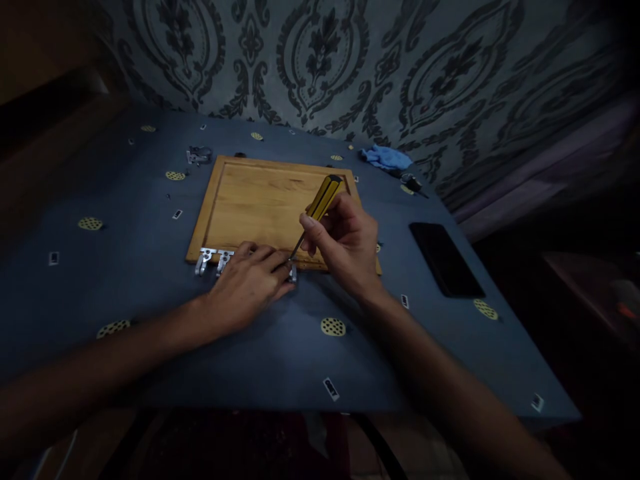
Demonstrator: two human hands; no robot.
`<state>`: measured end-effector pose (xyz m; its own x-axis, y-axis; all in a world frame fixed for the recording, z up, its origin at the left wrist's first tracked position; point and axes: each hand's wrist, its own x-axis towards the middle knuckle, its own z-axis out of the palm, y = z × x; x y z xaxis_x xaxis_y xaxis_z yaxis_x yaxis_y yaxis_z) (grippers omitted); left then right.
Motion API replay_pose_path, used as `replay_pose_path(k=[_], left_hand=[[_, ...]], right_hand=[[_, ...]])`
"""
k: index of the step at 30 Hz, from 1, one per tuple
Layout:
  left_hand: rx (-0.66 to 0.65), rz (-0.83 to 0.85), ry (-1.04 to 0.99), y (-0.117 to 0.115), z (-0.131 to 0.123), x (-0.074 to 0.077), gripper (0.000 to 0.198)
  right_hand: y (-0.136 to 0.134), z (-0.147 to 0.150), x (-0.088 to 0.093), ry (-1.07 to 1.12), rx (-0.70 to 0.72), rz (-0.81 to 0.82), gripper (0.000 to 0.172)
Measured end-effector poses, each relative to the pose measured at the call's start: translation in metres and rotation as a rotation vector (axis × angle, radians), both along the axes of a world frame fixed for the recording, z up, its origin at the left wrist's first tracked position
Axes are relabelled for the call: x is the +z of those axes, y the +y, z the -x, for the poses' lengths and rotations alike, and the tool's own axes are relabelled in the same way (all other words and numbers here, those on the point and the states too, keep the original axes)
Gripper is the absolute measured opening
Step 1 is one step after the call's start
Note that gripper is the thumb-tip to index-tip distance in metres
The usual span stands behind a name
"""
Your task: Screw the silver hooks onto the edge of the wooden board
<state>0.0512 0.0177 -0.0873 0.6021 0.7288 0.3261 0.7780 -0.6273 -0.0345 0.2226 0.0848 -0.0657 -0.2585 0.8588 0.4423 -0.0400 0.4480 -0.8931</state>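
Observation:
A wooden panel (265, 207) with a raised frame lies flat on the table. Several metal cabinet hinges (225, 260) sit along its near edge. My left hand (253, 283) is closed over the near edge, fingers bent and pressing on a hinge (293, 272) that shows just past the fingertips. In my right hand (347, 243) is a screwdriver (324, 198) with a yellow and black handle, gripped between thumb and fingers. It tilts, its shaft running down to the hinge beside my left fingertips. The screw under the tip is too small to make out.
Behind the panel at the left lies another metal hinge (199, 155). A blue cloth (387, 157) and a small dark object (414, 185) rest at the back right. A black phone (446, 260) lies right of my hand on the blue patterned tablecloth (280, 367). A patterned wall stands behind.

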Motion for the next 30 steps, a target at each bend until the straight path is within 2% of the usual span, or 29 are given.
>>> replay_pose_path(k=[11, 21, 27, 30], left_hand=[[-0.01, 0.023, 0.001, 0.001, 0.0, 0.0, 0.025], [-0.016, -0.022, -0.027, 0.001, 0.0, -0.001, 0.022], [-0.009, -0.003, -0.014, 0.0, 0.0, -0.001, 0.023], [-0.011, -0.008, -0.019, 0.001, 0.001, 0.0, 0.022]], right_hand=[[0.0, 0.003, -0.002, 0.021, 0.016, 0.052, 0.045], [0.006, 0.014, -0.002, 0.014, 0.004, 0.057, 0.047], [0.001, 0.003, 0.008, 0.028, -0.091, -0.005, 0.043], [-0.002, -0.006, 0.006, -0.015, -0.119, -0.016, 0.043]])
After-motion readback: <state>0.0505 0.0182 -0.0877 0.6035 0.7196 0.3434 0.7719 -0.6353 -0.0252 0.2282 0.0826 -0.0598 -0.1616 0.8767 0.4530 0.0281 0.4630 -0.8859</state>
